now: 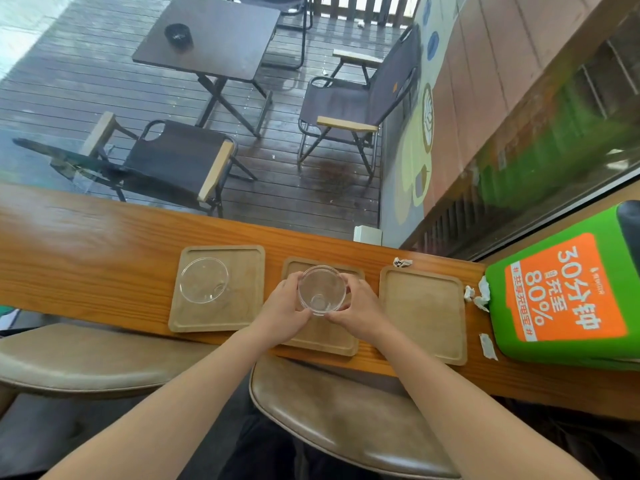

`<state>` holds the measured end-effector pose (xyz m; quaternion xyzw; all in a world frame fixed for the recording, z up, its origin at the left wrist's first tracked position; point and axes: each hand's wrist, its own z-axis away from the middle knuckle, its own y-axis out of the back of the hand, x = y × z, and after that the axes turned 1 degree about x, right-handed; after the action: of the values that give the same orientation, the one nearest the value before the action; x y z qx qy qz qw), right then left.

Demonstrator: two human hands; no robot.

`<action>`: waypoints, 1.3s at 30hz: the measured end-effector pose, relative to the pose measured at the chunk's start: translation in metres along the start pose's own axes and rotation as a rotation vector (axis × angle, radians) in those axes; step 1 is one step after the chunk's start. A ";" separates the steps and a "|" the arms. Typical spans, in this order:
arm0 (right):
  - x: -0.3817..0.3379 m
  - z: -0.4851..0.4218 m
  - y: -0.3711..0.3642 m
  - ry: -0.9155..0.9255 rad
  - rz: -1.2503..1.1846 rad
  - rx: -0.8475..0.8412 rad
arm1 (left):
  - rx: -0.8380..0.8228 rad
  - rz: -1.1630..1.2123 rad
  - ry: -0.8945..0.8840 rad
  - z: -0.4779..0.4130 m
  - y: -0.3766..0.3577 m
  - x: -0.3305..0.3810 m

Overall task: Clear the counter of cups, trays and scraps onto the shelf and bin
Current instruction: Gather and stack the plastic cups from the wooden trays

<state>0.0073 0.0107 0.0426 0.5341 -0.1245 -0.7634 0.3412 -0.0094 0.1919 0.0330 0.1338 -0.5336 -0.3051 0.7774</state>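
— Over the middle wooden tray (332, 336), what do the hands hold?
— Left hand (284, 308) and right hand (360, 308) both clasp one clear glass cup (322, 289).
— And beside it?
— A second clear cup (204, 279) stands on the left tray (242, 306); the right tray (424, 313) is bare. Paper scraps (479, 294) lie by the green box (568, 292) on the counter (86, 251).

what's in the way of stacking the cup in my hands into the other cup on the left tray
Nothing visible. The left hand and right hand hold the clear cup over the middle tray. The second clear cup stands on the left tray with only bare tray wood between them. The shelf and bin are out of view.
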 end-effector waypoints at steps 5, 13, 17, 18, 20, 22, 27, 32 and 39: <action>0.004 -0.002 -0.005 -0.007 0.001 0.004 | -0.007 -0.003 0.014 -0.002 -0.001 -0.002; 0.007 -0.002 -0.009 -0.018 -0.032 -0.008 | -0.012 -0.002 0.021 -0.002 -0.004 -0.004; 0.007 -0.001 -0.005 -0.060 -0.006 -0.019 | -0.023 -0.034 0.043 0.000 -0.001 -0.002; 0.006 0.000 -0.003 -0.083 0.006 -0.027 | -0.026 -0.044 0.053 0.001 0.001 -0.001; 0.003 0.004 0.004 -0.120 0.029 -0.044 | -0.022 -0.063 0.068 0.004 0.006 0.003; -0.003 0.008 0.014 -0.119 0.058 -0.041 | 0.005 -0.074 0.080 0.009 0.012 0.008; -0.027 0.009 0.043 -0.021 0.123 0.062 | 0.137 -0.071 0.059 0.020 0.036 0.028; -0.063 0.000 0.040 0.147 0.174 0.116 | 0.248 -0.101 -0.005 0.042 0.060 0.032; -0.105 -0.004 -0.029 0.213 0.160 -0.104 | 0.142 -0.094 0.162 0.074 0.077 -0.031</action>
<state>0.0201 0.1015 0.1021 0.5822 -0.0900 -0.6781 0.4395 -0.0584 0.2801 0.0798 0.2375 -0.4825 -0.2911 0.7912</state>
